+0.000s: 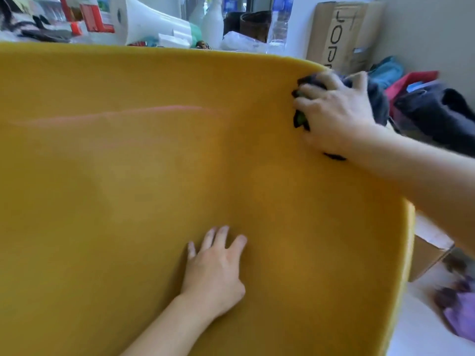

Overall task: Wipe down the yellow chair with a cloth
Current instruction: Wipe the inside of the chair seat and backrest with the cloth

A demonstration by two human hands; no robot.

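The yellow chair (141,176) fills most of the head view, its smooth curved surface facing me. My right hand (334,111) grips a dark cloth (377,98) bunched under the palm, pressed against the chair's upper right corner; bits of the cloth poke out between the fingers and below the wrist. My left hand (216,271) lies flat on the lower middle of the chair, fingers spread and straight, holding nothing.
Behind the chair's top edge are a white megaphone (151,21), bottles (212,24) and clutter. A cardboard box (341,34) leans on the wall at upper right, above a pile of clothes and bags (424,98). A small box (429,255) and purple fabric (460,317) lie at lower right.
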